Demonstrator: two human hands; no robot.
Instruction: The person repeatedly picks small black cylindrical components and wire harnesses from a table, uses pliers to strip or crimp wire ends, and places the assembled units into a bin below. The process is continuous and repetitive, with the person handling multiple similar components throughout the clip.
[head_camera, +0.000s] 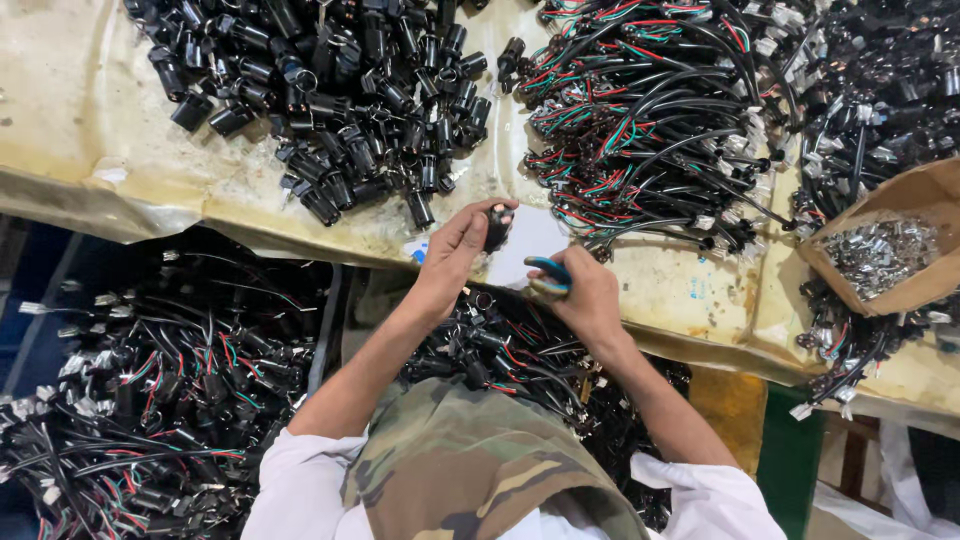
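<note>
Black connector (497, 226) pinched in the left hand (455, 250) could slip toward twelve o'clock if the right hand (590, 295), closed on blue-handled pliers (549, 272), jabs.

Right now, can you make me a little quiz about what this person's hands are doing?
1. True or false: the left hand pinches a small black cylinder part.
2. What does the right hand hold? A) a red cup B) a blue-handled tool C) a sheet of paper
3. What fills the brown cardboard box at the right: shiny metal pieces or green balls?

Key:
1. True.
2. B.
3. Shiny metal pieces.
</note>
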